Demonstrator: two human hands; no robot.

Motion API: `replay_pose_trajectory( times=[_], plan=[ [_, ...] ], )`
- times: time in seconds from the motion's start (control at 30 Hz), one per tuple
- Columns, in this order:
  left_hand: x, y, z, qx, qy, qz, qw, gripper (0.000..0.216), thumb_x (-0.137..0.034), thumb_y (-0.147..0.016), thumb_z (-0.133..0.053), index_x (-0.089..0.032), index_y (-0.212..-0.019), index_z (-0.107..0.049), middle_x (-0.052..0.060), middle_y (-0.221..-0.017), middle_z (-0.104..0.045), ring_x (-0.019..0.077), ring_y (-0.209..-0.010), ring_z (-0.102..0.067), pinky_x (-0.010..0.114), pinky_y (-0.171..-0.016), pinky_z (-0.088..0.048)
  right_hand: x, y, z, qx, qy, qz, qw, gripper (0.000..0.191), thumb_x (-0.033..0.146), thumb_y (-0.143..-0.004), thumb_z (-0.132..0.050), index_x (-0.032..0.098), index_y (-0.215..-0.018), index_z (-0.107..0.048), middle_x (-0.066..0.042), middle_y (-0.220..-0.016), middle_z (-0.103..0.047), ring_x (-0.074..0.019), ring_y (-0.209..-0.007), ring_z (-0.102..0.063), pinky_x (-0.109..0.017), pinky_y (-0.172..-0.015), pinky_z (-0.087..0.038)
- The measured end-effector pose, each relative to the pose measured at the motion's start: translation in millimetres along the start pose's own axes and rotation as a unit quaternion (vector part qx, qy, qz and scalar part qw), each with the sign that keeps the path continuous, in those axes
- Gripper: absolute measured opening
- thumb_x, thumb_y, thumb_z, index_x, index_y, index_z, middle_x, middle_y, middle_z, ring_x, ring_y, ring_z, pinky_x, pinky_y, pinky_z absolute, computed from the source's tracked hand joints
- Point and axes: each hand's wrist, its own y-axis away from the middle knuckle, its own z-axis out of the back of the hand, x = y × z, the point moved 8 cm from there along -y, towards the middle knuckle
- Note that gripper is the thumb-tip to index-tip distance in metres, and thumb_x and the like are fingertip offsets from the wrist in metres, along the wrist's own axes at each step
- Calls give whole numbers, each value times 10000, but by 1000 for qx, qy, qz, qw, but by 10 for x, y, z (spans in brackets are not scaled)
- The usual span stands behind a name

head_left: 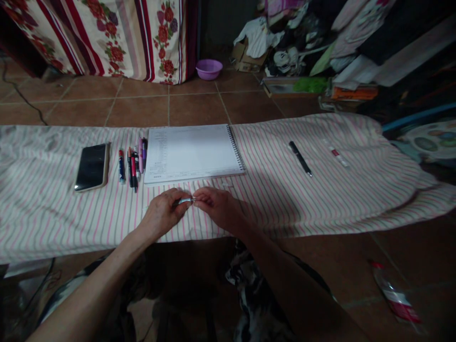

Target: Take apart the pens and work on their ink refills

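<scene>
Both hands meet in front of the spiral notebook (199, 152), which lies with a mostly blank page up. My left hand (164, 209) is closed around a slim pen (184, 201), whose pale end pokes out on the left. At the pen's right end, the fingertips of my right hand (217, 204) pinch its tip; any small part between them is too small to make out. Just past my right hand, a small clear piece (227, 184) lies by the notebook's near edge. Several pens (133, 166) rest left of the notebook.
A smartphone (91, 167) lies on the striped cloth (270, 199) at the left. To the right are a black pen (300, 159) and a small white-and-red tube-like item (337, 155). On the floor are a purple basin (209, 69) and a plastic bottle (395, 294).
</scene>
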Motion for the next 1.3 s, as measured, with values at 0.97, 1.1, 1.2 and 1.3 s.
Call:
replay_pose_trajectory(
  times=[0.97, 1.1, 1.2, 1.3],
  plan=[
    [-16, -18, 5, 6, -3, 7, 1000, 178, -304, -814, -499, -201, -910, -608, 24, -855, -635, 162, -799, -587, 282, -718, -450, 61, -12, -7, -7, 16, 48, 999, 90, 167, -780, -576, 190, -834, -643, -17, -807, -677, -128, -754, -601, -226, -684, -410],
    [-1, -18, 0, 2, 4, 12, 1000, 180, -309, -812, -499, -204, -915, -604, 23, -853, -636, 160, -788, -588, 279, -710, -451, 55, -5, -2, -9, 23, 40, 999, 101, 177, -779, -576, 196, -858, -636, -12, -816, -670, -126, -747, -593, -224, -674, -405],
    [-15, -22, -7, 3, 3, 11, 1000, 177, -305, -810, -500, -205, -914, -602, 27, -872, -640, 164, -806, -589, 282, -719, -451, 69, 0, -4, -10, 23, 45, 999, 93, 151, -779, -561, 195, -822, -631, -4, -792, -662, -119, -736, -585, -217, -665, -394],
    [-29, -29, -7, 5, -3, 9, 1000, 171, -304, -809, -503, -205, -907, -601, 27, -869, -641, 165, -806, -590, 281, -716, -452, 82, 1, -7, -10, 30, 49, 998, 99, 146, -783, -541, 198, -804, -623, -2, -782, -652, -120, -737, -576, -218, -662, -383]
  ],
)
